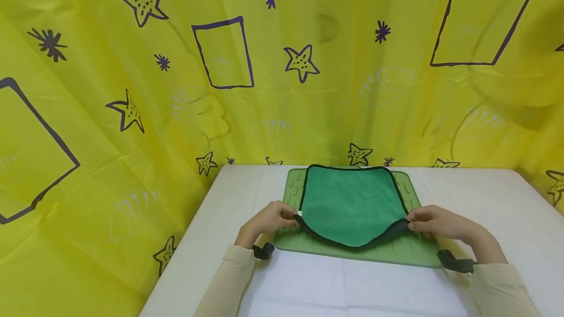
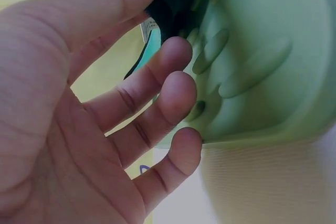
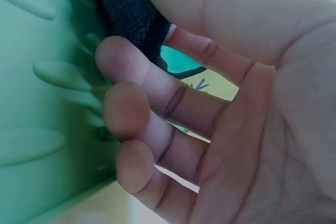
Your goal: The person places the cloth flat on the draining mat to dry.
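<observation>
A green cloth (image 1: 352, 204) with a black border and a dark underside lies over a light green ridged mat (image 1: 317, 248). Its near edge is lifted and sags in the middle. My left hand (image 1: 274, 219) pinches the near left corner, beside a small white tag (image 1: 299, 213). The near right corner is pinched by my right hand (image 1: 434, 221). In the left wrist view, thumb and forefinger hold the dark cloth while the other fingers (image 2: 176, 95) extend beside the mat. The right wrist view shows the thumb against the dark blue underside (image 3: 126, 9), the other fingers near the mat's ridges.
The mat lies on a white table (image 1: 304, 287). Behind it and on the left hangs a yellow curtain (image 1: 273, 106) printed with stars and frames. Black straps with small devices sit on both wrists, one by the left cuff (image 1: 263, 251), another by the right (image 1: 456, 261).
</observation>
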A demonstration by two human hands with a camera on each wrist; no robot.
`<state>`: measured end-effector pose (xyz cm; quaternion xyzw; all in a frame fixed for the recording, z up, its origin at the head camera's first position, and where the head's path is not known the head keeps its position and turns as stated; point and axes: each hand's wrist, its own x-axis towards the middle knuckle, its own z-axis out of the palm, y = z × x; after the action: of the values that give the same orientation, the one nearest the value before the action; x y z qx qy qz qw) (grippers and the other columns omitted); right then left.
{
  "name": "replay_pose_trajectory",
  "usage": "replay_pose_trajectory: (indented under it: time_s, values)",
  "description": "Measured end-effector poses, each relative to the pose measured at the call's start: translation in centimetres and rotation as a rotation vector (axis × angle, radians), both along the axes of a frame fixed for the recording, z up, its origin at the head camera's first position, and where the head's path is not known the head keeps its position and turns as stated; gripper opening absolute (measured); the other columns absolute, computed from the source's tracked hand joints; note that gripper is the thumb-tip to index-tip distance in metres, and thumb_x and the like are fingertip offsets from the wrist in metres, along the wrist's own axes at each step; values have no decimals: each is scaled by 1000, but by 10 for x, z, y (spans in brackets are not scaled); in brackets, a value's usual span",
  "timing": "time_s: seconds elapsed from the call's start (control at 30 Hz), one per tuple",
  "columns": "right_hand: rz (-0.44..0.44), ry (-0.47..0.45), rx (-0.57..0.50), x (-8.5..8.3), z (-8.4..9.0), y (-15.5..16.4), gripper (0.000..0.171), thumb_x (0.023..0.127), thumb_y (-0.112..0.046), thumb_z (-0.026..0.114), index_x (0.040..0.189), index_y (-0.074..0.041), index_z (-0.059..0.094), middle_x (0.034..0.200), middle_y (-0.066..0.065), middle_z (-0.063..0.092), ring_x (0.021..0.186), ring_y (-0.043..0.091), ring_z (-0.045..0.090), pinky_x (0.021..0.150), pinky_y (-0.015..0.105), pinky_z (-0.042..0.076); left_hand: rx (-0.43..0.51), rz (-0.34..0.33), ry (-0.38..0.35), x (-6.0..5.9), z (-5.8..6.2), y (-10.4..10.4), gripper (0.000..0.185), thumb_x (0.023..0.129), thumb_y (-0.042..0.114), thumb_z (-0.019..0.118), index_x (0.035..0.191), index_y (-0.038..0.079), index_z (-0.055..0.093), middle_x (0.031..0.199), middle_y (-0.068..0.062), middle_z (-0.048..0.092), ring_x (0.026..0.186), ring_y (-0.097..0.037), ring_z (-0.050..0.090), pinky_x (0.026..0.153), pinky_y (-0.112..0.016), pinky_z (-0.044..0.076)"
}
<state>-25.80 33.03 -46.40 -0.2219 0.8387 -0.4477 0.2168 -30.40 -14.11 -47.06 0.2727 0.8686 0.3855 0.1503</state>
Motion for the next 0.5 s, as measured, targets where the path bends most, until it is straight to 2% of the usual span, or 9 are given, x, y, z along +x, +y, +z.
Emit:
replay_pose_trajectory:
  time_s: [0.5]
  values:
    - [-19,-9,30,2,2,3,21,104,-15,57,115,2,63,85,0,58,66,9,52,60,27,46,-62,-12,18,1,2,0,8,93,16,76,99,17,80,99,3,75,85,-10,59,74,-27,50]
